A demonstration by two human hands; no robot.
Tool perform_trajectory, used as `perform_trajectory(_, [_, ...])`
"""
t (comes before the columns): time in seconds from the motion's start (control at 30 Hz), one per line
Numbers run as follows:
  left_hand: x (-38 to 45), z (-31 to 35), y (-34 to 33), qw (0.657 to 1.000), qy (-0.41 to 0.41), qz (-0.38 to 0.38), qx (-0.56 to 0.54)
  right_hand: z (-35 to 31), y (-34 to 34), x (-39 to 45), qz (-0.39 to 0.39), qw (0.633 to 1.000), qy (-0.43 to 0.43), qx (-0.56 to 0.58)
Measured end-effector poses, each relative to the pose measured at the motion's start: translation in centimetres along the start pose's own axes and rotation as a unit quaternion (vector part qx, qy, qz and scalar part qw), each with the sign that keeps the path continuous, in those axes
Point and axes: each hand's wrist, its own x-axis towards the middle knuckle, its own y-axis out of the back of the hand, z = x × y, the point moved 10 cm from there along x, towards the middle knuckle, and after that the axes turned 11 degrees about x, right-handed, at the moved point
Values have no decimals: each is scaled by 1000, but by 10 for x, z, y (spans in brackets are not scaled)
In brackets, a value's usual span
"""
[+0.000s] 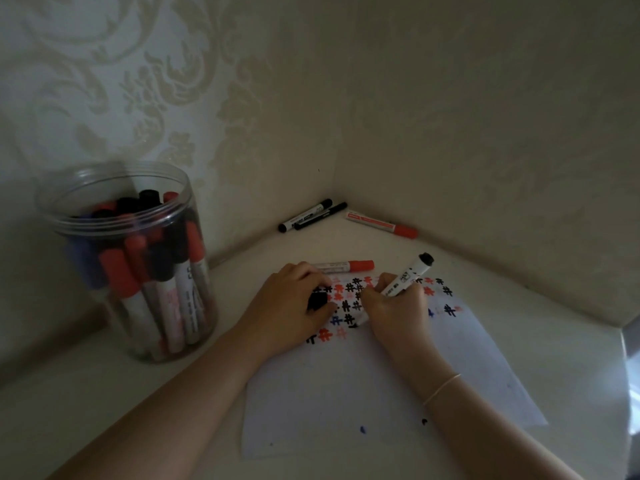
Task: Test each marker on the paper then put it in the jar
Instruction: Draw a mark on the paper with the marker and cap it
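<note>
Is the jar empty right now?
No, the clear jar at the left is packed with red, black and blue capped markers standing upright inside it.

Both forearms are bare from the lower edge of the view up to the hands, with no sleeves showing. The right wrist carries a thin, pale bracelet, a single fine strand that crosses the wrist at a slant. The left hand and right hand wear no gloves, and their fingers show no rings.
</note>
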Motion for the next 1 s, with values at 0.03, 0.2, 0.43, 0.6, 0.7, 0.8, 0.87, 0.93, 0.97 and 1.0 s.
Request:
perform_trajectory(0.03, [0, 1, -1, 1000, -3, -2, 5, 0, 0, 0, -2, 1000, -1, 4])
perform_trajectory(0.2, [-1, 5, -5, 999, -16, -15, 37, 1, -4, -1, -43, 998, -16, 32])
perform_trajectory(0.43, [-3, 5, -5, 999, -14, -24, 44, 0, 1, 2, -8, 1000, 4, 15])
perform_trajectory(0.6, [-3, 5, -4, 999, -12, -25, 43, 4, -1, 2, -27, 999, -1, 25])
perform_trajectory(0.7, [-3, 4, -5, 999, -11, -26, 40, 2, -5, 1, -45, 999, -5, 9])
perform_trajectory(0.8, [-2, 3, -5, 999, -9, -28, 37, 3, -2, 2, -36, 999, -14, 20])
perform_trajectory(0.87, [-2, 3, -5, 999, -7, -28, 32, 3, 2, 2, -15, 999, -10, 34])
perform_trajectory(0.93, [-3, 2, -5, 999, -6, -31, 25, 5, 0, 2, -18, 999, -12, 31])
perform_trajectory(0.97, [-3, 2, -5, 999, -6, -32, 22, 6, -1, 2, -26, 999, -14, 29])
perform_trajectory(1.0, [-3, 2, -4, 999, -7, -32, 20, 6, -3, 2, -36, 999, -14, 26])
